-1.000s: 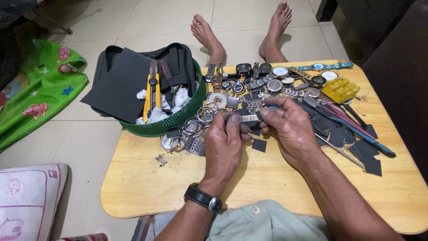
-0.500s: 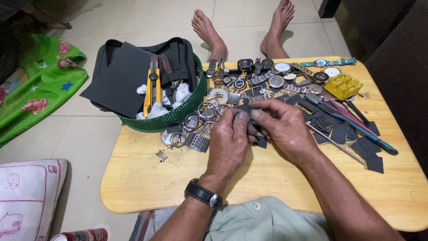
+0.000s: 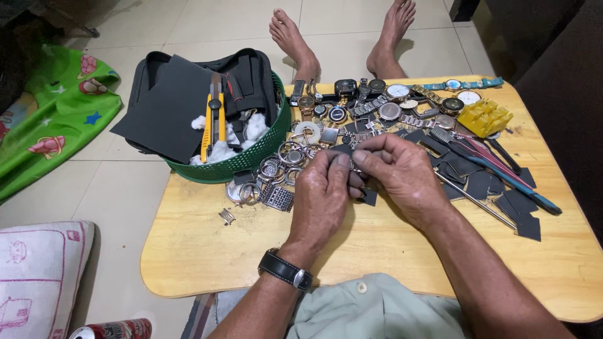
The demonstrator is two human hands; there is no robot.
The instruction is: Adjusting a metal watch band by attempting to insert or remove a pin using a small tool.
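The wooden bench carries all the work material. At its far left corner stands a green basket holding black sheets, a yellow knife and white cotton tufts. Complete watches and loose cases lie in a row along the far edge, with a yellow plastic holder toward the right. Cut black pieces and long thin tools lie on the right side. Bare watch rings sit just beside the basket, and a small metal clip lies apart nearer the front.

The left hand, with a black watch on its wrist, and the right hand meet above the middle of the bench. Both are closed in a fingertip pinch on one small metal part, held just over the pile of rings and cases. The part is mostly covered by the fingers, so its kind cannot be told.

Judged from the layout, the work is partway: several watches look assembled in the far row, while many loose rings, cases and cut pieces remain unsorted.
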